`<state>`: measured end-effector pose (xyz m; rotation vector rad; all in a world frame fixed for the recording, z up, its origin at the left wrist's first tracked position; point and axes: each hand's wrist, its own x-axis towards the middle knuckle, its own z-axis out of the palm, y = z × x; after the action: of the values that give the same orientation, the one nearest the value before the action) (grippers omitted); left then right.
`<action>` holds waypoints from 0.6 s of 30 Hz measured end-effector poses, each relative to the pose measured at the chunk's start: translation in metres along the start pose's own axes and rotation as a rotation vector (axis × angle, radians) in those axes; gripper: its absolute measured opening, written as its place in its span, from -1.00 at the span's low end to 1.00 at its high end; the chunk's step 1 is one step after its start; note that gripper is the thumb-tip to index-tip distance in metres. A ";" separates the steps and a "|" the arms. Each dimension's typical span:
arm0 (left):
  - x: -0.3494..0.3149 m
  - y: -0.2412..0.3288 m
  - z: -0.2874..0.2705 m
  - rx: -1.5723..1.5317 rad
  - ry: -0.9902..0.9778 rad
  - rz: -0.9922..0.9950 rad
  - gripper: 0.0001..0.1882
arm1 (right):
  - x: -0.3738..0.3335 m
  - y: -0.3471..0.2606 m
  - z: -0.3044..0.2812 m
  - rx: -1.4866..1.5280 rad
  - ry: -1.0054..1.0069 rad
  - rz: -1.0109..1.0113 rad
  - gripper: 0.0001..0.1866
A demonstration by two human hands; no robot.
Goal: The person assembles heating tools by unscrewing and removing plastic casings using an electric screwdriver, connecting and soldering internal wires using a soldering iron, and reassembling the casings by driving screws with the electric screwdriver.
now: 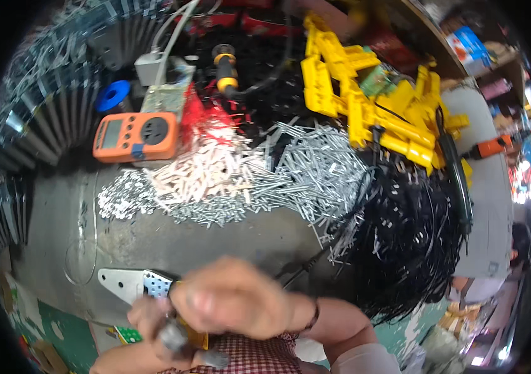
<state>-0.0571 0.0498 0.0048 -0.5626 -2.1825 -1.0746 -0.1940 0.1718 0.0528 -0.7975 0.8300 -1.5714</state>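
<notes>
At the front edge of the table, my left hand (161, 327) is closed, with grey covers on some fingertips. A tapered silver metal plate (121, 282) with small holes at its wide end runs in behind its fingers. Yellow edges show beside the plate, but my hands hide most of that part. My right hand (234, 300) is smeared by motion just right of my left one, over the plate's wide end. Its fingers are too blurred to read, and I cannot make out anything in it.
Behind my hands lie heaps of silver pins (321, 165), pale sleeves (197, 177) and black wires (402, 237). An orange multimeter (136, 138), a yellow-black screwdriver (225, 68), yellow plastic housings (396, 118) and a blue spool (113, 95) lie farther back. Metal plates (60, 118) line the left.
</notes>
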 end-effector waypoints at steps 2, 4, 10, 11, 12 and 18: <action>-0.015 0.014 -0.008 0.188 -0.145 0.084 -0.47 | 0.010 -0.013 -0.025 -0.272 0.319 -0.428 -0.64; -0.011 0.014 0.001 0.293 -0.404 -0.090 -0.64 | 0.007 -0.038 -0.049 -0.766 0.724 -0.423 -0.48; -0.001 -0.010 0.013 0.262 -0.357 -0.082 -0.33 | -0.123 -0.010 -0.014 -1.745 0.724 0.371 -0.44; 0.001 -0.011 0.017 0.216 -0.324 -0.128 -0.31 | -0.136 0.006 -0.021 -1.817 0.691 0.347 -0.51; 0.000 -0.011 0.015 0.187 -0.292 -0.181 -0.29 | -0.136 0.014 -0.022 -1.883 0.648 0.308 -0.58; 0.005 0.000 0.002 0.121 -0.290 -0.317 -0.38 | -0.114 0.039 0.005 -1.551 0.762 -0.040 -0.74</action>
<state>-0.0616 0.0516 0.0072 -0.3408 -2.6374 -1.0627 -0.1538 0.2795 0.0161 -1.2101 2.7163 -0.9902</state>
